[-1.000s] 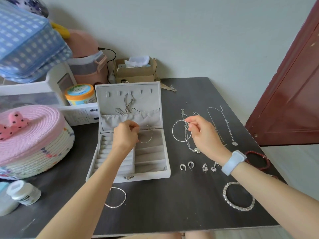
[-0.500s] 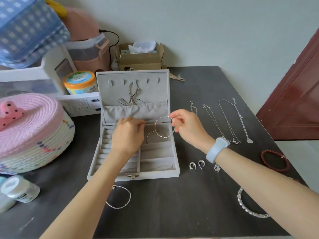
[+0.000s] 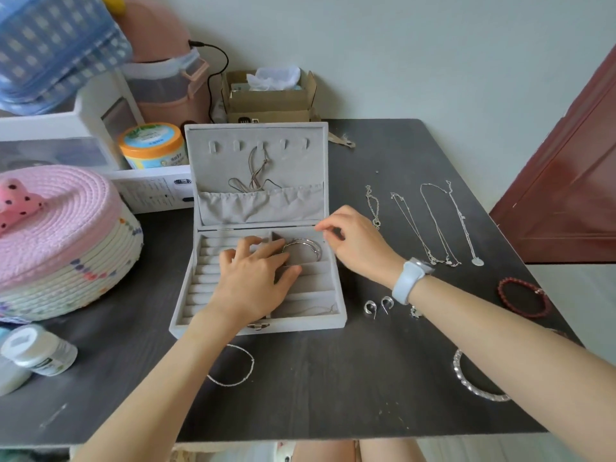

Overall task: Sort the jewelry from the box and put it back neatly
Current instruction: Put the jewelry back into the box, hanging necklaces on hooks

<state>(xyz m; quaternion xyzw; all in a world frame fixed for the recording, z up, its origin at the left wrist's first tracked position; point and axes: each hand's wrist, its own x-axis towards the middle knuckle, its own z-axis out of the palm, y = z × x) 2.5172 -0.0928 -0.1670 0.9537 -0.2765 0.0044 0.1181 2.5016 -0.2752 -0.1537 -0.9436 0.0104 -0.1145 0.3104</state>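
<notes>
Head view: since half a second ago the bangles [image 3: 305,249] have left your right hand [image 3: 355,243] and now lie in the top right compartment of the box [image 3: 258,323] on the table [image 3: 333,378]. Your right forearm hides part of the bracelet [image 3: 473,383] near the table's front right corner. Your left hand [image 3: 256,278] lies flat across the box's ring rolls, fingers [image 3: 245,246] spread and straight — tips at the bangles. Your right hand hovers just beside that compartment, fingers loosely curled, pinching nothing. Necklaces [image 3: 433,225] lie on the table to the right.
</notes>
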